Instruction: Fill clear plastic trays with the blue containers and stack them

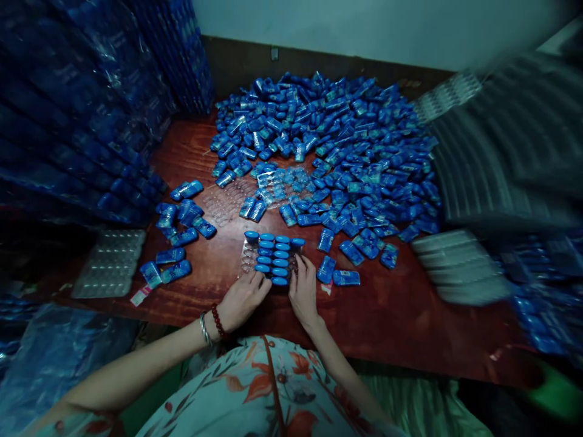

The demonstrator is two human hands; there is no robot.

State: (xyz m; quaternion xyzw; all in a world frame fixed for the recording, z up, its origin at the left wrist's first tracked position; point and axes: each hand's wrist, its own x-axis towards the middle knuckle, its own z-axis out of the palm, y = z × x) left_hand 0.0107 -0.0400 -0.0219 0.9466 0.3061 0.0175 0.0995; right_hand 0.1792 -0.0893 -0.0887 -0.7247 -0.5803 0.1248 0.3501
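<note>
Together, a left hand (248,296) with bunched fingers and a right hand (304,290) with fingers curled narrowly meet the near-left and right sides of a clear plastic tray (248,257) partly filled with blue rounded packs (280,263); whether either grips anything cannot be told. The tray lies on a reddish-brown wooden table (387,328), a large heap of glossy blue packs (346,133) beyond.

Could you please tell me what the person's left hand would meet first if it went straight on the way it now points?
The left hand would probably meet the blue pack at the near end of the clear tray; they look very close, though whether they touch is hard to tell.
</note>
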